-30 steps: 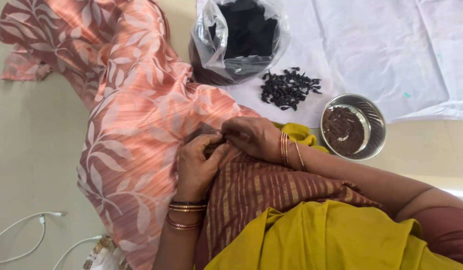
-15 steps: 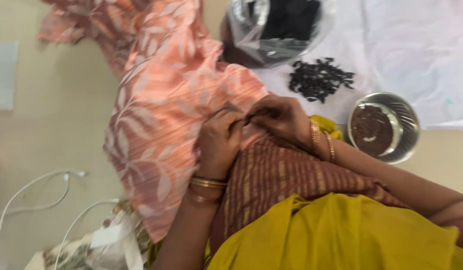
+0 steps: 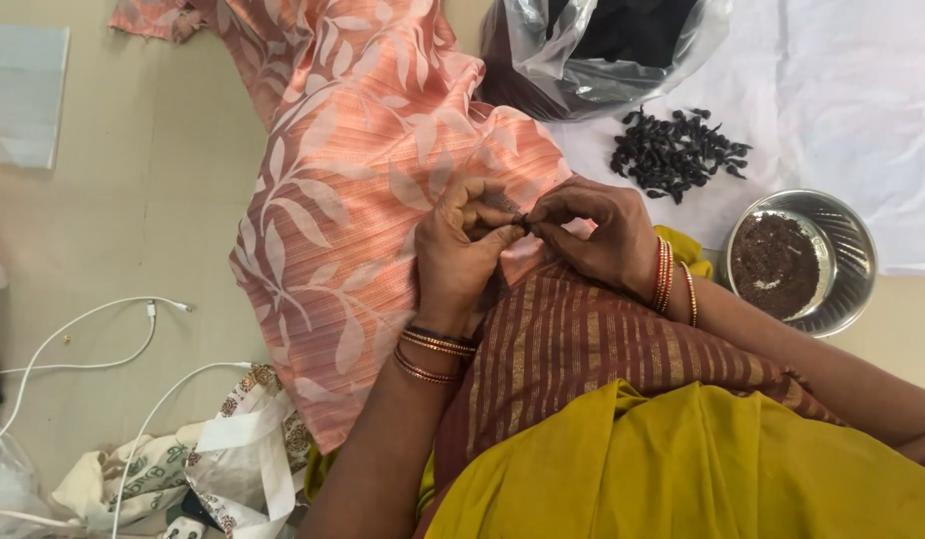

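My left hand point(image 3: 464, 250) and my right hand point(image 3: 597, 235) meet over my lap, fingertips pinched together on one small dark pod point(image 3: 523, 220). Both hands rest above a peach leaf-patterned cloth point(image 3: 352, 180) and a maroon striped cloth point(image 3: 572, 339). A pile of dark dried pods point(image 3: 675, 152) lies on a white sheet point(image 3: 842, 90) just beyond my right hand. A steel bowl point(image 3: 848, 245) holding brown seeds stands to the right of my right wrist.
A clear plastic bag point(image 3: 602, 50) with dark contents lies at the top. White cables point(image 3: 93, 344) and a printed cloth bag point(image 3: 223, 459) lie on the floor at lower left. A pale sheet point(image 3: 23, 95) sits at upper left.
The view has shifted, so everything sits further right and lower in frame. My hands stay together on the small pod, with fingers working slightly.
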